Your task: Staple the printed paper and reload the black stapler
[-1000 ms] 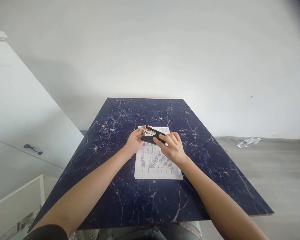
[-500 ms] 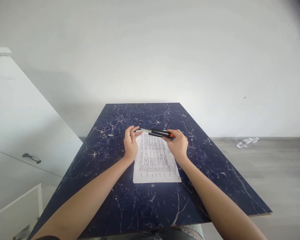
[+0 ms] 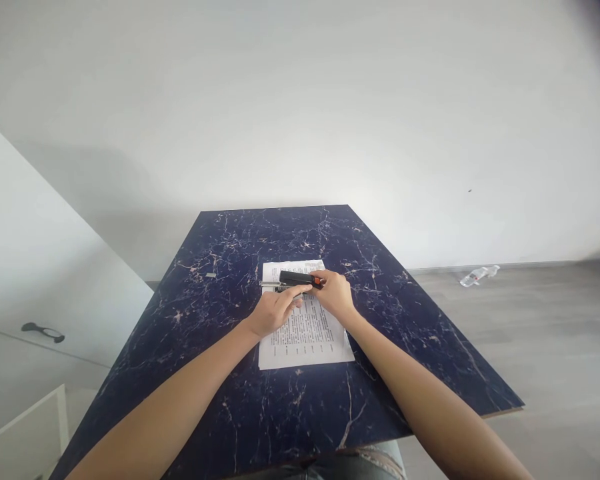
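A black stapler (image 3: 294, 278) with an orange rear end lies across the top of a printed sheet of paper (image 3: 305, 333) on the dark blue marbled table (image 3: 230, 400). Its metal staple rail sticks out to the left. My right hand (image 3: 336, 295) is closed on the stapler's orange rear end. Reaching in from the left, my left hand (image 3: 275, 311) touches the underside of the stapler with its fingertips, fingers curled against it.
A small silvery strip (image 3: 211, 275) lies on the table to the left of the paper. White cabinets with a dark handle (image 3: 42, 331) stand at the left. A plastic bottle (image 3: 477, 275) lies on the grey floor by the wall at the right.
The stapler has come down from the paper's top edge onto the sheet. My left hand has shifted right and under the stapler. My right hand moved left with it.
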`<state>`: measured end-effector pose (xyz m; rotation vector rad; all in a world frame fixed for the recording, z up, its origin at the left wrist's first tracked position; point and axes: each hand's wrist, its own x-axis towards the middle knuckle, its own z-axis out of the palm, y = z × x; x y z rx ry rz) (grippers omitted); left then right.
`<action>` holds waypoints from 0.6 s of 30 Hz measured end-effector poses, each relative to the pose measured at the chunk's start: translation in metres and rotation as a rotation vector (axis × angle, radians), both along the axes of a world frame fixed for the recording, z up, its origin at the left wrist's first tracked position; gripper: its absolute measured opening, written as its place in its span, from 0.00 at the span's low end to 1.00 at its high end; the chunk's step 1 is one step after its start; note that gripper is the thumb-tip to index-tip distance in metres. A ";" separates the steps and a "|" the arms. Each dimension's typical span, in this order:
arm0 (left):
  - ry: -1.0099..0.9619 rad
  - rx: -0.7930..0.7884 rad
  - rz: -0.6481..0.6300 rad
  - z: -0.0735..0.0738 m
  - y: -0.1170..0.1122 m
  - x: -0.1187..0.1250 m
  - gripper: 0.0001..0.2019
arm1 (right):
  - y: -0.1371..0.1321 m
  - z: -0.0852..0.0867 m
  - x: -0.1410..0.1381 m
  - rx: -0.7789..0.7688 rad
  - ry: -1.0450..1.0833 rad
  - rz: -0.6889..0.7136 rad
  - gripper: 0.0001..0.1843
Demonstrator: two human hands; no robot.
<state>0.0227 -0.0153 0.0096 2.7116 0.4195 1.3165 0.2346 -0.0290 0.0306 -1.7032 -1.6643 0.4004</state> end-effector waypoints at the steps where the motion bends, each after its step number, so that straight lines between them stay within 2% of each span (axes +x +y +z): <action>1: 0.001 0.017 0.002 0.001 0.000 0.000 0.20 | 0.000 -0.001 0.000 -0.003 -0.009 0.002 0.13; 4: -0.011 0.049 -0.002 0.002 0.000 0.002 0.17 | 0.004 -0.006 0.001 -0.004 0.002 0.027 0.13; 7: -0.035 0.051 0.024 0.001 0.001 0.002 0.15 | 0.009 -0.009 0.007 0.017 0.008 0.110 0.14; 10: -0.057 0.044 0.052 0.001 0.001 0.003 0.12 | 0.009 0.000 0.015 0.110 -0.001 0.178 0.18; 13: -0.078 0.069 0.086 0.002 0.000 0.004 0.09 | 0.005 0.018 0.020 0.286 0.150 0.244 0.13; 15: -0.095 0.093 0.113 0.003 0.000 0.004 0.07 | 0.000 0.028 0.020 0.357 0.258 0.405 0.18; 18: -0.124 0.104 0.122 0.002 0.001 0.004 0.06 | -0.006 0.034 0.014 0.337 0.312 0.711 0.16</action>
